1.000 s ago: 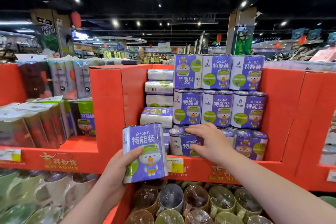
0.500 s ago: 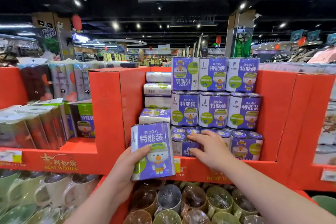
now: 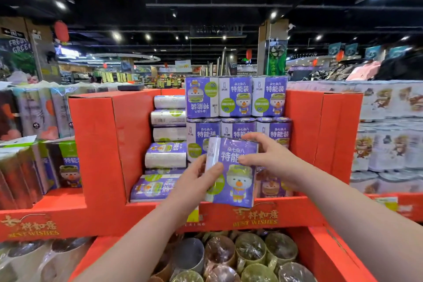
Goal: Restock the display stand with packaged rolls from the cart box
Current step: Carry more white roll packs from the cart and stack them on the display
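Note:
A purple pack of rolls (image 3: 235, 178) with a cartoon duck on it is held upright in front of the red display stand (image 3: 100, 144). My left hand (image 3: 194, 181) grips its left edge, thumb across the front. My right hand (image 3: 267, 158) holds its top right corner, fingers curled over the top. Behind it, matching packs (image 3: 235, 96) stand stacked in rows in the stand's middle bay. More packs (image 3: 167, 155) lie on their sides at the bay's left. The cart box is out of view.
The left bay holds dark and green packs (image 3: 64, 165). White patterned packs (image 3: 389, 126) fill the bay on the right. Below the stand's front lip, a red bin (image 3: 332, 256) holds several wrapped mugs (image 3: 249, 249). Store aisles lie beyond.
My left hand has carried the pack up and to the right, in front of the stacked packs. My right hand has left the bottom-row pack and taken the carried pack's top right corner.

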Tool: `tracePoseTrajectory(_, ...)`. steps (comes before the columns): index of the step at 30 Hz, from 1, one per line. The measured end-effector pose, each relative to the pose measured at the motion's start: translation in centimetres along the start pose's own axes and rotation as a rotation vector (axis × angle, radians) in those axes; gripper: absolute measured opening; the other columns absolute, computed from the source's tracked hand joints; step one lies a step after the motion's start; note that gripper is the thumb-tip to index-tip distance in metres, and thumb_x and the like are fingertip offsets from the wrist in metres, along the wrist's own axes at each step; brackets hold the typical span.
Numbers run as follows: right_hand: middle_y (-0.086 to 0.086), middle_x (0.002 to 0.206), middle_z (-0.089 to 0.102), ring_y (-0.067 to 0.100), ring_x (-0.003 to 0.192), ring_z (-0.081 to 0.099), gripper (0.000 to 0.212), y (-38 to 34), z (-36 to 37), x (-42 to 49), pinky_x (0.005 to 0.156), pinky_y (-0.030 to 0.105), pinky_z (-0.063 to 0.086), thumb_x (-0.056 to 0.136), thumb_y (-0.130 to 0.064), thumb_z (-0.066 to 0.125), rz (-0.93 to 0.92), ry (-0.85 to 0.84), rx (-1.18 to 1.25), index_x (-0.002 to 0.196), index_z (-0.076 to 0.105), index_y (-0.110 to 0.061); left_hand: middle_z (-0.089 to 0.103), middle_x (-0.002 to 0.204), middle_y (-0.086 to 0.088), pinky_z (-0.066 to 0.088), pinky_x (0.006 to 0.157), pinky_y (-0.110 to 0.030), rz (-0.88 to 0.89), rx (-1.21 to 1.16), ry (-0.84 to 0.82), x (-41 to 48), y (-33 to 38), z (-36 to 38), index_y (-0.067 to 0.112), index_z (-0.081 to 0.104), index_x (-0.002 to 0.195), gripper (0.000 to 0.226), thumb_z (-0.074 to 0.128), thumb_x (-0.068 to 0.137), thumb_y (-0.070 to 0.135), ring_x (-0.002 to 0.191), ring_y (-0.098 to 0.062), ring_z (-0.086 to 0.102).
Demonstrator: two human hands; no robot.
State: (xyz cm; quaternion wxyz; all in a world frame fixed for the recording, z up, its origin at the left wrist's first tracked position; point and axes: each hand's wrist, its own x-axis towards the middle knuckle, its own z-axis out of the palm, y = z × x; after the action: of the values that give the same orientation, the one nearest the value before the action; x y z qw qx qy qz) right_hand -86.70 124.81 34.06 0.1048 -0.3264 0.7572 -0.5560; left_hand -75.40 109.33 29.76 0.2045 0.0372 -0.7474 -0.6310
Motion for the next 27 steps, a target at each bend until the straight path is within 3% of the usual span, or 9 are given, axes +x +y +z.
tracePoseTrajectory(2, -0.005, 0.103, 0.065, 0.01, 0.08, 0.063, 0.052, 0.3, -2.1, 0.1, 0.061, 0.023, 0.052, 0.078, -0.016, 0.076, -0.008, 0.075, -0.012, 0.122, 0.05, -0.027, 0.058, 0.115, 0.012, 0.045, 0.082, -0.016, 0.079, 0.31, 0.099, 1.4, 0.0, 0.0, 0.028, 0.052, 0.126, 0.041, 0.065, 0.088, 0.038, 0.1, -0.005, 0.056)
tracePoseTrajectory(4, -0.001, 0.102, 0.065, 0.009, 0.072, 0.06, 0.053, 0.9, -3.5, 0.4, 0.054, 0.018, 0.048, 0.078, -0.011, 0.075, -0.017, 0.142, -0.066, 0.122, 0.049, -0.027, 0.054, 0.128, 0.007, 0.041, 0.096, -0.028, 0.148, 0.679, 0.157, 2.9, -0.8, -0.4, 0.023, 0.051, 0.132, 0.051, 0.065, 0.087, 0.04, 0.116, -0.011, 0.051)
tracePoseTrajectory(7, 0.006, 0.109, 0.063, 0.012, 0.07, 0.057, 0.062, 2.2, -4.4, 1.3, 0.064, 0.025, 0.049, 0.074, -0.005, 0.077, -0.056, 0.198, -0.235, 0.126, 0.05, -0.022, 0.041, 0.146, 0.007, 0.028, 0.112, -0.036, 0.173, 1.149, 0.031, 4.5, -2.3, -0.5, 0.029, 0.042, 0.141, 0.063, 0.059, 0.085, 0.053, 0.138, -0.016, 0.033)
tracePoseTrajectory(9, 0.005, 0.11, 0.061, 0.012, 0.073, 0.058, 0.063, 2.9, -4.4, 1.6, 0.066, 0.022, 0.046, 0.073, -0.007, 0.077, -0.062, 0.189, -0.351, 0.128, 0.05, -0.022, 0.023, 0.157, 0.009, 0.013, 0.118, -0.044, 0.103, 1.295, -0.07, 5.1, -3.2, -0.4, 0.035, 0.028, 0.147, 0.072, 0.055, 0.085, 0.059, 0.147, -0.018, 0.013)
tracePoseTrajectory(11, 0.005, 0.116, 0.061, 0.018, 0.09, 0.061, 0.063, 3.6, -4.1, 1.8, 0.074, 0.022, 0.043, 0.072, -0.008, 0.077, -0.06, 0.172, -0.393, 0.128, 0.05, -0.022, 0.015, 0.16, 0.009, 0.008, 0.119, -0.046, 0.079, 1.371, -0.123, 5.4, -3.9, -0.6, 0.038, 0.018, 0.15, 0.076, 0.052, 0.086, 0.061, 0.149, -0.02, 0.006)
tracePoseTrajectory(15, 0.001, 0.123, 0.057, 0.022, 0.108, 0.059, 0.061, 5.5, -2.7, 2.1, 0.085, 0.024, 0.044, 0.074, -0.01, 0.077, -0.043, 0.111, -0.399, 0.125, 0.049, -0.027, 0.025, 0.157, 0.01, 0.022, 0.116, -0.037, 0.174, 1.417, -0.129, 6.1, -5.0, -1.4, 0.038, 0.016, 0.151, 0.077, 0.052, 0.086, 0.061, 0.145, -0.015, 0.021)
tracePoseTrajectory(18, -0.005, 0.129, 0.047, 0.009, 0.118, 0.046, 0.067, 7.0, -1.5, 2.3, 0.093, 0.015, 0.032, 0.074, -0.013, 0.077, -0.042, 0.062, -0.451, 0.132, 0.047, -0.025, 0.029, 0.156, 0.011, 0.026, 0.115, -0.033, 0.215, 1.388, -0.112, 6.3, -5.4, -1.7, 0.038, 0.018, 0.15, 0.077, 0.053, 0.086, 0.06, 0.143, -0.012, 0.025)
tracePoseTrajectory(22, -0.006, 0.13, 0.036, 0.011, 0.133, 0.034, 0.074, 8.4, -1.2, 2.3, 0.104, 0.013, 0.02, 0.075, -0.018, 0.078, -0.06, 0.019, -0.555, 0.14, 0.043, -0.02, 0.03, 0.155, 0.012, 0.027, 0.114, -0.033, 0.243, 1.377, -0.094, 6.5, -5.8, -1.7, 0.038, 0.02, 0.15, 0.076, 0.052, 0.086, 0.06, 0.142, -0.012, 0.027)
tracePoseTrajectory(27, -0.007, 0.144, 0.036, 0.016, 0.137, 0.025, 0.077, 9.0, -1.0, 1.7, 0.114, 0.029, 0.022, 0.078, -0.044, 0.072, -0.101, 0.01, -0.911, 0.145, 0.037, -0.029, 0.03, 0.155, 0.012, 0.027, 0.114, -0.034, 0.257, 1.37, -0.076, 6.4, -6.1, -1.7, 0.038, 0.02, 0.15, 0.075, 0.051, 0.086, 0.061, 0.142, -0.012, 0.027)
